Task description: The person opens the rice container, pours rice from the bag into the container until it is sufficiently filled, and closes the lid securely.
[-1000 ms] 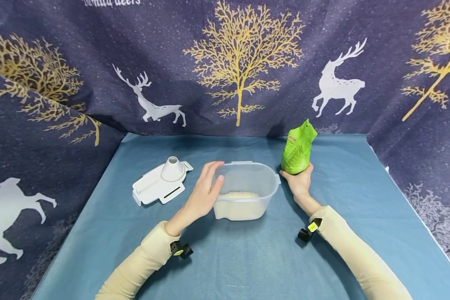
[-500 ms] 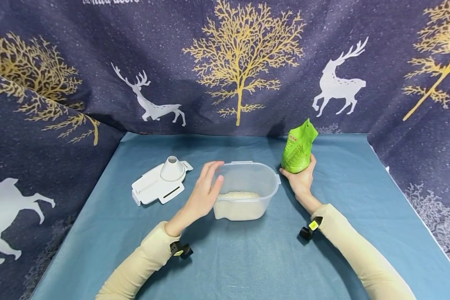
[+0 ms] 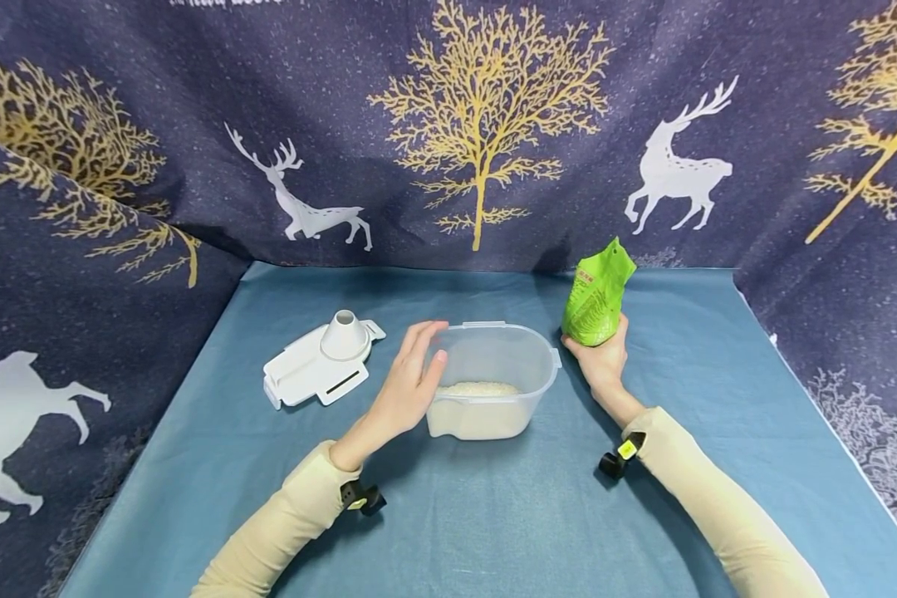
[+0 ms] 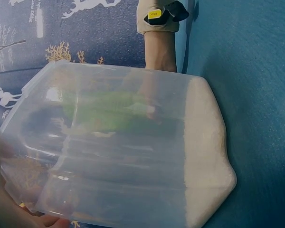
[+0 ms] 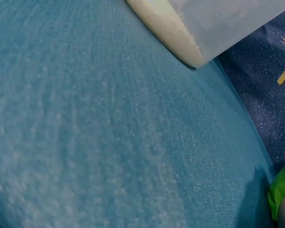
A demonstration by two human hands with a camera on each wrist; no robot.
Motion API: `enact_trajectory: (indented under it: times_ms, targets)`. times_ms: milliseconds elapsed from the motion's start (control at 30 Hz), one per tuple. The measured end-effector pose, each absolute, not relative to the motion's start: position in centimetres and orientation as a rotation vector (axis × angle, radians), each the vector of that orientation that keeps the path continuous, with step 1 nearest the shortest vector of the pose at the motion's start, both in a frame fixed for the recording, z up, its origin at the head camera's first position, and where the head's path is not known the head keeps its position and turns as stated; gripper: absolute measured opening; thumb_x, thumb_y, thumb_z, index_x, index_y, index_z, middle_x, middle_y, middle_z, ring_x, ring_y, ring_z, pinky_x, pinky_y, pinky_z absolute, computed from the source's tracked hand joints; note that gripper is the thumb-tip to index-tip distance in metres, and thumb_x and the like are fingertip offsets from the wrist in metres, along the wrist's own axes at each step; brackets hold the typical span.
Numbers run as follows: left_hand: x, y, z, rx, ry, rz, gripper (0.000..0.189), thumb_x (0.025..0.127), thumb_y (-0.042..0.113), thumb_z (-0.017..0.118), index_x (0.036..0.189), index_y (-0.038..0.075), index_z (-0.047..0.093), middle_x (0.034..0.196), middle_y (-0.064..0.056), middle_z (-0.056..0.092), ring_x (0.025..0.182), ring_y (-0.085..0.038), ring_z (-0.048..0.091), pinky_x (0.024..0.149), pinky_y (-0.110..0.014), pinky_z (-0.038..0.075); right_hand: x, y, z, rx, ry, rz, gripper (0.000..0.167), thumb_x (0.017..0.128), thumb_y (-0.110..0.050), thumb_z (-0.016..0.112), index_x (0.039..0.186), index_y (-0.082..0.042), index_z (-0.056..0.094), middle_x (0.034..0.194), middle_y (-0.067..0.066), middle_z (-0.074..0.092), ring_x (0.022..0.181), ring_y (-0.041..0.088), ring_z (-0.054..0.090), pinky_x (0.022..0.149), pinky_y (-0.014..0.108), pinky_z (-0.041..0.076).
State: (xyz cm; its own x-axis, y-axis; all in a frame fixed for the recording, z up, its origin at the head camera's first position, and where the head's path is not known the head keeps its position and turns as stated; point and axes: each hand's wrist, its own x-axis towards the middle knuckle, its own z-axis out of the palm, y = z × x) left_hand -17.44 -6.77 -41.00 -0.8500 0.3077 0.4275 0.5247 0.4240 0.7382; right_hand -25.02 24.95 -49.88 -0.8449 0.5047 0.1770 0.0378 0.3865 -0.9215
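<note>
My left hand (image 3: 407,382) rests against the left end of a clear plastic container (image 3: 519,413), its fingers mostly straight, thumb nearer me and fingertips at the far side of the rim. White grains that look like rice (image 3: 482,389) cover the container's bottom. In the left wrist view the grains (image 4: 206,152) show as a pale layer through the wall. To the right of the container, my right hand (image 3: 601,363) grips the lower part of a bright green plastic bag (image 3: 596,299), which stands upright with its top end pointing up. The right wrist view catches only a corner of the bag (image 5: 278,192).
A white lid (image 3: 299,375) with latch flaps lies left of the container, and a white cone-shaped spout or funnel (image 3: 345,339) stands on it. Blue cloth (image 3: 478,515) covers the table. Behind it hangs a dark curtain (image 3: 411,208) printed with trees and deer.
</note>
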Motion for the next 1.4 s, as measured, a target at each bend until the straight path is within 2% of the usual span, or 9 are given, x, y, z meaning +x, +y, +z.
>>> enact_trajectory:
  times_ms: [500,1000,1400]
  targets:
    - [-17.4,-6.8,-41.1,-0.734,-2.403,-1.387,0.041,0.101,0.017,0.042,0.139,0.003,0.045,0.137,-0.016,0.044,0.118,-0.031,0.052,0.097,-0.048,0.044,-24.3,24.6,-49.6,-0.391,-2.230,1.446,0.086,0.069,-0.017,0.085,0.139,-0.022,0.037,0.130,0.012,0.057,0.124,0.030,0.051,0.104,0.047,0.038]
    - [-17.6,-6.7,-41.3,-0.749,-2.373,-1.385,0.041,0.099,0.013,0.043,0.137,-0.003,0.046,0.136,-0.018,0.044,0.117,-0.033,0.052,0.097,-0.049,0.044,-24.1,24.6,-49.8,-0.401,-2.246,1.452,0.086,0.070,-0.017,0.085,0.140,-0.022,0.035,0.131,0.013,0.056,0.124,0.031,0.051,0.105,0.048,0.037]
    - [-17.7,-6.6,-41.5,-0.761,-2.358,-1.402,0.041,0.098,0.010,0.044,0.137,-0.002,0.046,0.135,-0.018,0.045,0.118,-0.033,0.052,0.098,-0.050,0.044,-24.0,24.8,-50.0,-0.398,-2.235,1.467,0.086,0.071,-0.016,0.084,0.141,-0.022,0.035,0.133,0.013,0.055,0.126,0.030,0.050,0.106,0.047,0.037]
